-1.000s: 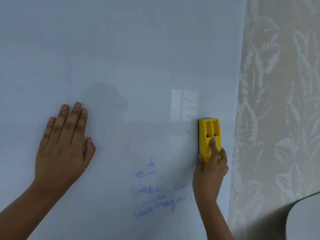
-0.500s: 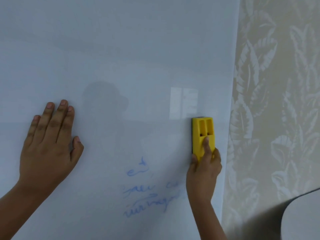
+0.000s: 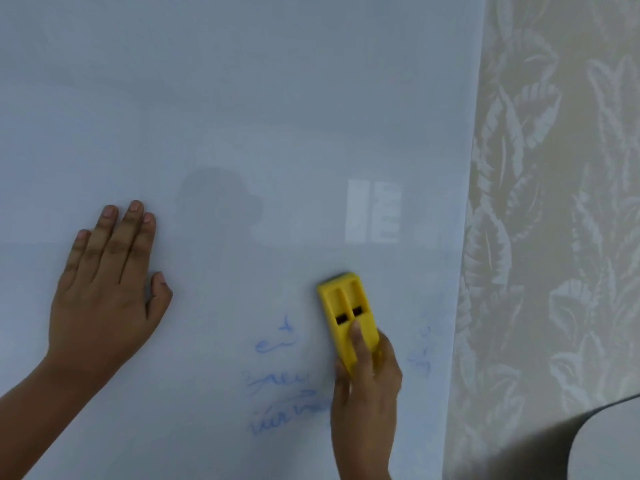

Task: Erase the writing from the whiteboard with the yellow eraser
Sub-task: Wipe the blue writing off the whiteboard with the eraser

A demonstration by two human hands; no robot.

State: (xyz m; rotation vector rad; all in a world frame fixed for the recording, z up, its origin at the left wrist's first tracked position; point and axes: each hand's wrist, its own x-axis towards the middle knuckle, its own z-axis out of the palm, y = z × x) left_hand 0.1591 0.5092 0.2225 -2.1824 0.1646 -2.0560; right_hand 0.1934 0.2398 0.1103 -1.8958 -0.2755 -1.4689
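The whiteboard [image 3: 242, 116] fills most of the view. My right hand [image 3: 367, 386] grips the yellow eraser [image 3: 346, 313] by its lower end and presses it flat on the board, tilted slightly left. Faint blue writing [image 3: 280, 382] lies in a few lines just left of the eraser and my right hand. Smaller blue traces [image 3: 423, 355] show to the right, near the board's edge. My left hand [image 3: 107, 285] rests flat on the board at the left, fingers together and pointing up, holding nothing.
The board's right edge [image 3: 464, 271] meets a beige wall with a leaf pattern [image 3: 554, 202]. A dark-rimmed pale rounded object [image 3: 609, 441] sits in the bottom right corner. A window reflection [image 3: 374, 211] shines on the board above the eraser.
My right hand has slid the eraser down and to the left, toward the blue writing, uncovering small blue traces near the board's right edge. My left hand stays flat on the board.
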